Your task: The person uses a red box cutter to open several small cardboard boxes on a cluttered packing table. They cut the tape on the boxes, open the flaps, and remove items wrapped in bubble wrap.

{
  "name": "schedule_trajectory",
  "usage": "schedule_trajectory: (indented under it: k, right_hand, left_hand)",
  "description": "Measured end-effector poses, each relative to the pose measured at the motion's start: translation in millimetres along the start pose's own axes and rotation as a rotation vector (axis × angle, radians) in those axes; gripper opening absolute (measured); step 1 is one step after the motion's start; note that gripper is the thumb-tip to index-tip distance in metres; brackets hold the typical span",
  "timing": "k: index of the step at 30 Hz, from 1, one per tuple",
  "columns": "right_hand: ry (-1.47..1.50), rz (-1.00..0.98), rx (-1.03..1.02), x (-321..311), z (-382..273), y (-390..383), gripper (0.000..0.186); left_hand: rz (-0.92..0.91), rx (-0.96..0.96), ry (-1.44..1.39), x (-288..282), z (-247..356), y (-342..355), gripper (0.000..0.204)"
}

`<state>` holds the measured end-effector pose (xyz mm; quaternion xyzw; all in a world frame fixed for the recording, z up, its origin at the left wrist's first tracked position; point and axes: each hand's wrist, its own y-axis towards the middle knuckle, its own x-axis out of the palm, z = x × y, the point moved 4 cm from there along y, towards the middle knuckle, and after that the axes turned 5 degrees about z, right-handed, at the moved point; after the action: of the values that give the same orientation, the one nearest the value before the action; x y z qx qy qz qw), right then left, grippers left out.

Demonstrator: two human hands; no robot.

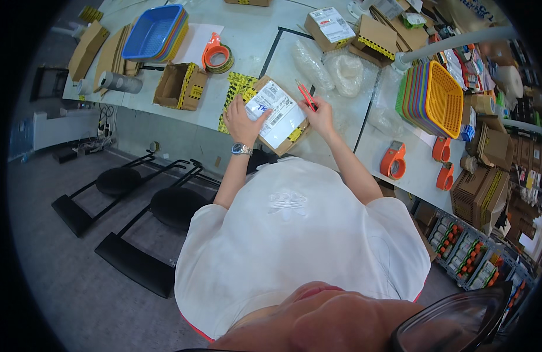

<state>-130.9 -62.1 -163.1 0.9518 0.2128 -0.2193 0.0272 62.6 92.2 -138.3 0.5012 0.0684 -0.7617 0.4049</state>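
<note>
A: Where is the cardboard parcel (278,115) sitting?

B: On the desk (247,41) edge. The left hand (243,120) is pressing flat on it, fingers spread. The right hand (319,114) is pinching a red cutter (306,95) beside it. I think cutting shallow is best.

A: And the open box (178,86) left of the parcel?

B: I cannot tell what is inside.

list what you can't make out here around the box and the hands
Head view only:
- Underside of the cardboard box: hidden against the table.
- Left hand palm: lies flat on the box, so the contact is unseen.
- Red cutter blade: too small to tell if extended; right hand covers its lower end.
- Open small box contents: in shadow.
</note>
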Motion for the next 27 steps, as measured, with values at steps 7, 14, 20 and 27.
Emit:
schedule_trajectory:
  k: [7,14,20,27]
  right_hand:
    - [-0.11,-0.067,-0.213,9.7,-48.3,16.4,0.028]
    - [-0.146,-0.481,-0.669,80.0,-84.0,59.1,0.031]
    - [-0.331,-0.651,-0.686,91.0,-74.0,69.7,0.026]
    - [-0.074,-0.311,-0.543,72.7,-53.9,75.3,0.026]
  left_hand:
    - [0.063,0.295,-0.02,6.2,-9.0,2.2,0.064]
    - [0.056,0.241,-0.191,11.5,-7.3,9.8,0.045]
    - [-0.133,0.163,-0.163,26.3,-17.6,16.7,0.04]
    - [0.013,0.234,-0.263,10.9,-12.3,20.4,0.032]
